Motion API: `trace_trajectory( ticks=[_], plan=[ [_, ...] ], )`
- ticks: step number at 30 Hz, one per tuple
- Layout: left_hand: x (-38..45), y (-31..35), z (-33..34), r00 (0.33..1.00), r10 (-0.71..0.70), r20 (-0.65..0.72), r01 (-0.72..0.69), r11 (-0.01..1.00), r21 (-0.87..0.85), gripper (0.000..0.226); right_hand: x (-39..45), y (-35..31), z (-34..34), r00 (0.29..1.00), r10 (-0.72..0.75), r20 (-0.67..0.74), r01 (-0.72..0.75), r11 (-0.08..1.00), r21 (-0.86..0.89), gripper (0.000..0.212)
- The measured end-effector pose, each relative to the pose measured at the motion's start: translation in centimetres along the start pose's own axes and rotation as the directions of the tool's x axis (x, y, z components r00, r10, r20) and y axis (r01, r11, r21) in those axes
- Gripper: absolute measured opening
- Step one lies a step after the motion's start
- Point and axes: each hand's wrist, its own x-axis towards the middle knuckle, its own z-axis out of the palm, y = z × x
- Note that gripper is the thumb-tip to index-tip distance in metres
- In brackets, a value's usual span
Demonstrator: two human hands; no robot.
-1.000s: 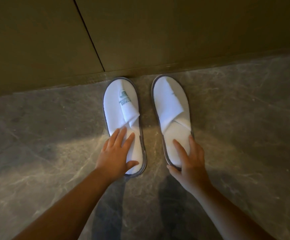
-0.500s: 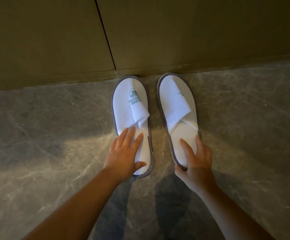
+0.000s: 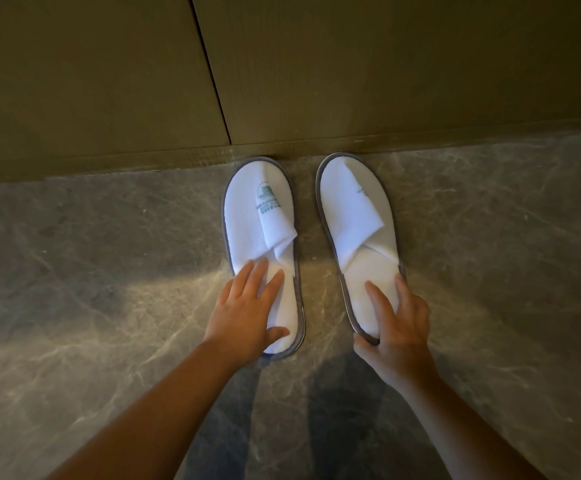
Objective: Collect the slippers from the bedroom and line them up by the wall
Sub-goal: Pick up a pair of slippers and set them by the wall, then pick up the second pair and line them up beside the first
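Note:
Two white slippers with grey rims lie side by side on the marble floor, toes against the base of the wall. The left slipper point(image 3: 259, 216) carries a green logo; my left hand point(image 3: 244, 313) lies flat on its heel half, fingers spread. The right slipper point(image 3: 355, 216) is held at its heel by my right hand point(image 3: 394, 323), thumb under the back rim and fingers over the insole and outer edge. A narrow gap of floor separates the two slippers.
The wall point(image 3: 351, 64) is made of olive-brown panels with a vertical seam point(image 3: 213, 74) and a low skirting at the floor. Grey veined marble floor point(image 3: 91, 289) spreads left and right. My own shadow falls on the floor between my arms.
The two slippers sit slightly farther apart and straighter than before. Both hands stay on the heels. The camera has shifted, so the wall seam appears farther right.

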Motion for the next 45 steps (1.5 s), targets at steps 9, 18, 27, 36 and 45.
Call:
trace_trajectory(
  ticks=[9,18,27,36,45],
  plan=[
    [-0.7,0.6,-0.4,1.0,-0.03,-0.005,0.03,0.999,0.034,0.082,0.3,-0.7,-1.0,0.996,0.052,0.068,-0.049,0.997,-0.052,0.076],
    [-8.1,3.4,-12.5,0.992,-0.114,-0.048,0.103,0.975,-0.197,0.063,-1.5,-9.3,-14.0,0.994,-0.11,0.013,0.101,0.952,0.289,0.038],
    [-30.3,4.4,-36.1,0.944,-0.326,-0.057,0.279,0.878,-0.388,0.049,-8.0,-24.7,-39.9,0.926,-0.299,0.229,0.186,0.893,0.41,0.021],
    [-53.9,3.6,-54.1,0.631,-0.73,-0.263,0.429,0.611,-0.666,0.043,-15.3,-43.4,-59.3,0.755,-0.579,0.309,0.297,0.721,0.627,0.014],
    [-70.8,-2.3,-55.4,0.255,-0.943,-0.212,0.449,0.31,-0.838,0.043,-23.6,-63.6,-61.0,0.482,-0.81,0.334,0.523,0.572,0.632,0.018]
  ],
)
